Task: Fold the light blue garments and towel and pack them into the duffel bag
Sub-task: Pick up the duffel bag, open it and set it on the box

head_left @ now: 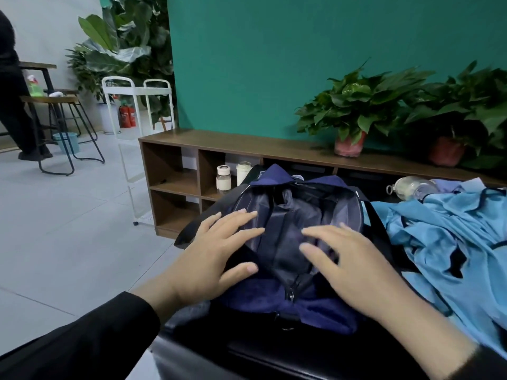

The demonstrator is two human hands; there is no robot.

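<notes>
A navy duffel bag (285,305) lies in front of me on a black surface, its top zipper open and the grey lining showing. My left hand (211,259) rests with spread fingers on the bag's left edge. My right hand (354,267) lies with spread fingers on the right side of the opening. Light blue garments (450,242) with dark trim sit in a loose crumpled heap just right of the bag, unfolded.
A clear bottle (411,187) lies behind the garments. A low wooden shelf (175,163) holds two jars (223,178) and two potted plants (354,119). At the far left stand a white cart (137,105), stools and a person in black.
</notes>
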